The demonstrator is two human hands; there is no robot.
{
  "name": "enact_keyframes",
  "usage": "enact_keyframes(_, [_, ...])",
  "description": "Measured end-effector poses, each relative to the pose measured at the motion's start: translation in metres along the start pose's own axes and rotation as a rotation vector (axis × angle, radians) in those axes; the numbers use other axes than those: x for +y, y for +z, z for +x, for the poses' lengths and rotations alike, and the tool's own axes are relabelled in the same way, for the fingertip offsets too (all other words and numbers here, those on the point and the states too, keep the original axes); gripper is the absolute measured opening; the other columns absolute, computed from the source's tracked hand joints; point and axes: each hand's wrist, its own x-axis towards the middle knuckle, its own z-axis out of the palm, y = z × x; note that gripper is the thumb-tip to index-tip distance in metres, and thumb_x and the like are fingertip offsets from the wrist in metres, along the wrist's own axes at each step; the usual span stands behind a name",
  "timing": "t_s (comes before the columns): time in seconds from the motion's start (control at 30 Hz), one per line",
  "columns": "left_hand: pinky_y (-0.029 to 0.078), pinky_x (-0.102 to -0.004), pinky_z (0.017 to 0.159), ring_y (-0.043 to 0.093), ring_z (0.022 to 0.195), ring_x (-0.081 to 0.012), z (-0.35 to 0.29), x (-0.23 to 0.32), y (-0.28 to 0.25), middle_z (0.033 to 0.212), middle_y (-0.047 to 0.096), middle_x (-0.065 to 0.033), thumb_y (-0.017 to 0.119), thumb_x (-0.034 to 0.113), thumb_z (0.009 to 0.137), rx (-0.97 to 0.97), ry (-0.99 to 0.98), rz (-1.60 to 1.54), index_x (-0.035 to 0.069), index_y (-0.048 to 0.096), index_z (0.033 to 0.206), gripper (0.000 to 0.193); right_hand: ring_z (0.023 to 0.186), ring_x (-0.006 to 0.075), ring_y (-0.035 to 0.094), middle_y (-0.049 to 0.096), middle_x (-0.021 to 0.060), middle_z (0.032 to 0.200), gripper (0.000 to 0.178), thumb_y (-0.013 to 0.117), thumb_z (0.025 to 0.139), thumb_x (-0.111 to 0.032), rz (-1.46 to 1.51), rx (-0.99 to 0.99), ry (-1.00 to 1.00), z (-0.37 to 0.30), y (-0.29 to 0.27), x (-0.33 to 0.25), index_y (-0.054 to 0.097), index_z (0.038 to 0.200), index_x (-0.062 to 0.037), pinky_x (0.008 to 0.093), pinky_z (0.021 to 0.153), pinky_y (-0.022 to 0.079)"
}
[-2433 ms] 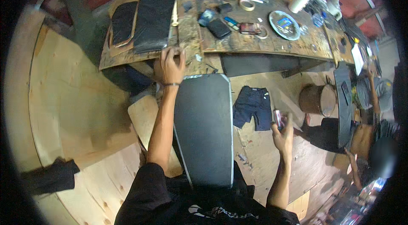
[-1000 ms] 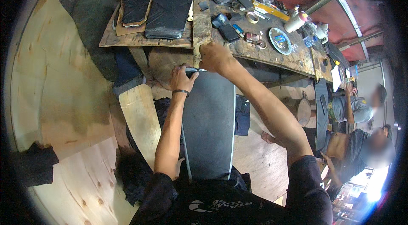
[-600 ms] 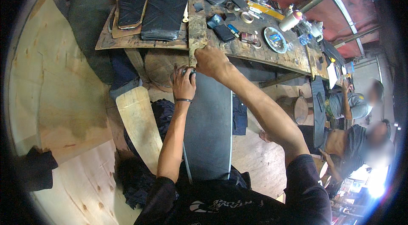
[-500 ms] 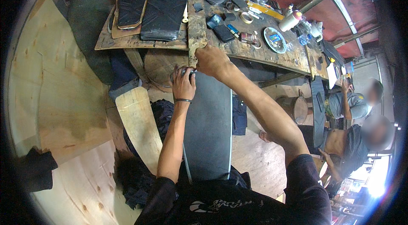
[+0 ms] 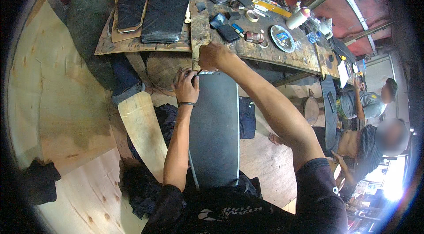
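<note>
A long dark grey board [image 5: 214, 132] with pale edges stretches from my body towards the workbench [image 5: 282, 59]. My left hand [image 5: 185, 86], with a dark band at the wrist, is curled at the board's far left corner. Between its thumb and fingers is something small and dark that I cannot make out. Just right of it, above the far end of the board and by the bench's front edge, my right hand [image 5: 214, 56] is closed in a fist. Whatever it holds is hidden. A small shiny strip [image 5: 207, 72] shows on the board's end below the fist.
Black-wrapped boards [image 5: 168, 9] lie on the bench's left. A tape roll [image 5: 252, 16], a blue-rimmed plate [image 5: 282, 39], a white bottle [image 5: 298, 18] and a dark wallet [image 5: 228, 33] lie to the right. A pale wooden board [image 5: 143, 121] leans at left. Two people are at the right.
My view has shifted slightly, so the bench appears a little further left and lower. My left hand has turned slightly beside the board's end, and more of the shiny strip shows. My right fist stays closed.
</note>
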Motion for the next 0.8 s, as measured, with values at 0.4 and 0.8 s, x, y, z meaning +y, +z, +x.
enact_keyframes(0.4, [0.058,-0.051,0.082,0.071,0.096,-0.045,0.02,0.016,-0.005,0.106,0.075,-0.0227,0.056,0.031,0.109,0.06,0.254,-0.108,0.009,0.073,0.121,0.03,0.118,0.0327,0.075,0.077,0.015,0.127,0.034,0.068,0.1,-0.035,-0.14,0.168,-0.112,-0.006,0.012,0.003,0.08,0.119,-0.009,0.046,0.093,0.062])
enact_keyframes(0.8, [0.058,-0.0516,0.073,0.074,0.084,-0.0429,0.016,0.007,0.012,0.094,0.077,-0.022,0.069,0.028,0.1,0.244,0.198,0.07,0.005,0.076,0.108,0.025,0.119,0.034,0.073,0.076,0.0121,0.128,0.036,0.07,0.096,-0.033,-0.15,0.216,-0.131,-0.01,0.011,-0.015,0.079,0.127,-0.0156,0.0425,0.09,0.061])
